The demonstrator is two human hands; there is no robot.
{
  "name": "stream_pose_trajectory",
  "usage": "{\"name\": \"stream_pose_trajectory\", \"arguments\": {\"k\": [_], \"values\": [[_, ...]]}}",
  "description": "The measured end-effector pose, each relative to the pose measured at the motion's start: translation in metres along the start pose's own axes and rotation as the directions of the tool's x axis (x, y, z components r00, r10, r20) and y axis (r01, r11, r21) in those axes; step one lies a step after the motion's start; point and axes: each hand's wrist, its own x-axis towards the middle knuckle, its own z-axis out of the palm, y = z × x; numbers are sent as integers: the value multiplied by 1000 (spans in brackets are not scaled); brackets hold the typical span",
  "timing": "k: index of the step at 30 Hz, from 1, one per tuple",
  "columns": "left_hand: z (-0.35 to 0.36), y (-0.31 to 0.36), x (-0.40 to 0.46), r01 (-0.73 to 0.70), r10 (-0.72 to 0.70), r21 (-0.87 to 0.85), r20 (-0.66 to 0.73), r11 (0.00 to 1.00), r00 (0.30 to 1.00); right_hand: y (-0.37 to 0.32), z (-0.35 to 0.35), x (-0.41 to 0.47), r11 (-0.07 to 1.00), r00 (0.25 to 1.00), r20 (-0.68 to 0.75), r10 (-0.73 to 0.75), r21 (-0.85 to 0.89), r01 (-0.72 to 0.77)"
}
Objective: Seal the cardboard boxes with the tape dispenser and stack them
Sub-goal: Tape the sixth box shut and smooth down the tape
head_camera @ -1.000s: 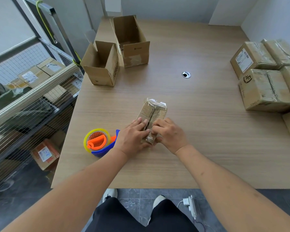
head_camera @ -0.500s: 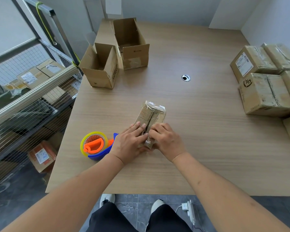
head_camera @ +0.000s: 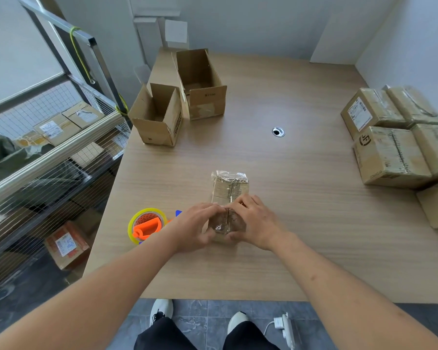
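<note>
Gripping near end of small taped box on counter: left hand, right hand; tape dispenser just left.

The left hand hides the tape dispenser's blue body — perhaps its handle.

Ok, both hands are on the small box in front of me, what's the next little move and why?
Probably finish pressing the clear tape flat over the near end of the small box, then lift it toward the sealed boxes at the right. Both the left hand and right hand are on that taped end, and the tape dispenser lies set aside.
</note>
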Motion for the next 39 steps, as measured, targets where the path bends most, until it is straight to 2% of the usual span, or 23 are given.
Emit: {"name": "stream_pose_trajectory", "arguments": {"k": [5, 7, 12, 14, 20, 23, 26, 29, 34, 39], "values": [[0, -13, 11, 26, -25, 41, -16, 999, 1000, -3, -19, -1, 999, 992, 128, -5, -41, 10], [2, -20, 22, 46, -43, 158, -16, 986, 999, -1, -24, -6, 997, 986, 169, -2, -76, 15], [-1, -14, 42, 31, -117, 432, 174, 902, 978, 9, -45, -13, 994, 976, 213, 41, -105, -19], [0, -13, 41, 37, -140, 467, 187, 883, 972, 6, -50, -11, 990, 973, 218, 81, -127, -54], [-6, -8, 39, 18, -121, 474, 189, 880, 975, -20, -28, 3, 943, 951, 150, 269, -243, -228], [-10, -9, 36, -26, -42, 451, 139, 892, 989, -21, -17, 3, 948, 973, 59, 222, -247, -201], [-15, -15, 30, -61, 15, 397, 119, 916, 993, -7, -22, 3, 964, 978, 75, 192, -201, -174], [-14, -21, 27, -73, 56, 258, 73, 963, 996, 7, -23, 4, 972, 982, 58, 179, -165, -167], [-4, -34, 30, -62, 59, 153, 25, 986, 998, 12, -12, 10, 975, 975, -15, 220, -24, -221], [11, -39, 33, -32, 38, 147, -40, 989, 998, 19, 5, 7, 973, 973, -10, 229, 13, -229]]}}
